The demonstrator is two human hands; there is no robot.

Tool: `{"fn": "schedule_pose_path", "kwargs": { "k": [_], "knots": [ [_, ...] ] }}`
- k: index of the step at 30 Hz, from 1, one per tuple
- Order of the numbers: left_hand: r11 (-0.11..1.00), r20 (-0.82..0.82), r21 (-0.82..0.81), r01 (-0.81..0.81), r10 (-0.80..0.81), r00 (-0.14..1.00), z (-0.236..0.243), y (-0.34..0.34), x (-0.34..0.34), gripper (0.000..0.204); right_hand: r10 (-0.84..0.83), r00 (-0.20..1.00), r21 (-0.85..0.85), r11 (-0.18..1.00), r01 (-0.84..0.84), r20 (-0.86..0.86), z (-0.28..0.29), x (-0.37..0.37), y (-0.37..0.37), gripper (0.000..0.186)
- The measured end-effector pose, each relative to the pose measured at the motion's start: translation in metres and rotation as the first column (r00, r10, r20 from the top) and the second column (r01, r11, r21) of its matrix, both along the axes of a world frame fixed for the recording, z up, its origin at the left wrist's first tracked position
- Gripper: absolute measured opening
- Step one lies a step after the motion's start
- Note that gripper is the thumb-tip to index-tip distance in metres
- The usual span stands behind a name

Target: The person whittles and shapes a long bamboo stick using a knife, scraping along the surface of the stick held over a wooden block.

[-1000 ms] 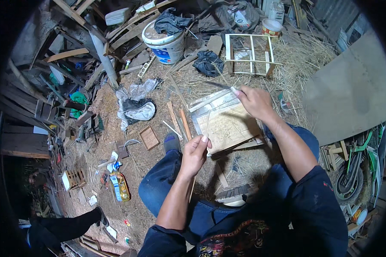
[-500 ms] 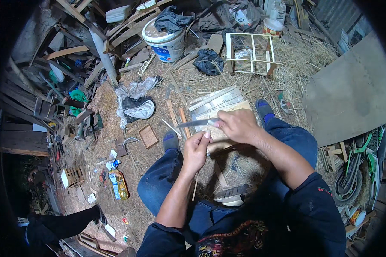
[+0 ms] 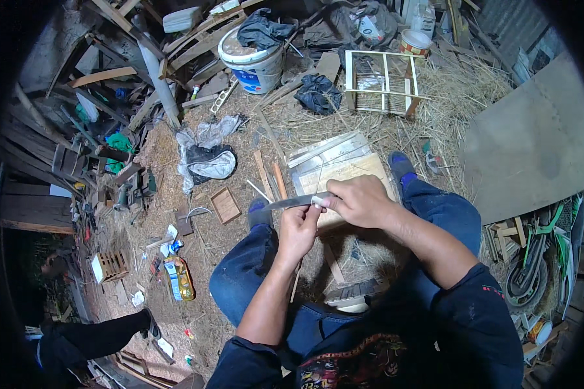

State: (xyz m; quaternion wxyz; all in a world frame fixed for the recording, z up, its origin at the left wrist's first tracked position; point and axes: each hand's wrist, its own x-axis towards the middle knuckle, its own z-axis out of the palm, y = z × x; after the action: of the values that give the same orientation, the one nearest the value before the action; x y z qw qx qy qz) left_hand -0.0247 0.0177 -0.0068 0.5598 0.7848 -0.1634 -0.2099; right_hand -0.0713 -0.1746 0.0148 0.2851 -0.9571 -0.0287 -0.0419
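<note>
My right hand (image 3: 360, 201) is closed on a knife, whose long grey blade (image 3: 287, 202) points left across the top of my left hand (image 3: 298, 230). A thin wooden strip (image 3: 296, 285) is pinched in my left hand, its lower end hanging below the fist toward my lap. The hands meet, the blade lying beside the left thumb and fingers. Something small and white (image 3: 318, 200) shows between the hands; I cannot make out what it is. Just beyond them, pale wooden boards (image 3: 331, 152) lie on the ground between my feet.
A shallow wooden box (image 3: 225, 205) and a bottle of yellow liquid (image 3: 179, 279) are on the left. Farther off stand a white bucket (image 3: 256, 65) and a slatted wooden frame (image 3: 383, 81). Another person's leg (image 3: 110, 334) enters at lower left. A large flat sheet (image 3: 532, 139) lies right.
My right hand and the knife have come slightly down and left, closer to the left fingers. The blade now lies across them. The left hand stays nearly in place.
</note>
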Motion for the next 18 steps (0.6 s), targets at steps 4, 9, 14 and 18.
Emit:
{"fn": "schedule_pose_path", "kwargs": {
  "k": [4,9,14,18],
  "knots": [
    [0.998,0.040,-0.060,-0.012,0.014,0.999,0.001,-0.005,-0.003,0.029,0.008,1.000,-0.035,0.999,-0.008,-0.006,-0.001,0.001,-0.004,0.040],
    [0.999,0.065,-0.016,-0.029,0.030,0.997,-0.005,-0.006,0.001,0.030,-0.040,0.999,-0.099,0.994,0.039,-0.017,-0.011,0.007,-0.012,0.043],
    [0.999,0.110,0.033,-0.010,0.006,0.994,-0.007,0.002,-0.001,0.030,-0.388,0.903,-0.251,0.907,0.338,-0.185,-0.013,0.025,-0.063,0.049],
    [0.983,0.204,0.173,-0.060,0.024,0.979,0.006,-0.001,-0.001,0.028,-0.265,0.962,-0.180,0.952,0.249,-0.069,-0.003,0.014,-0.049,0.049]
  ]
}}
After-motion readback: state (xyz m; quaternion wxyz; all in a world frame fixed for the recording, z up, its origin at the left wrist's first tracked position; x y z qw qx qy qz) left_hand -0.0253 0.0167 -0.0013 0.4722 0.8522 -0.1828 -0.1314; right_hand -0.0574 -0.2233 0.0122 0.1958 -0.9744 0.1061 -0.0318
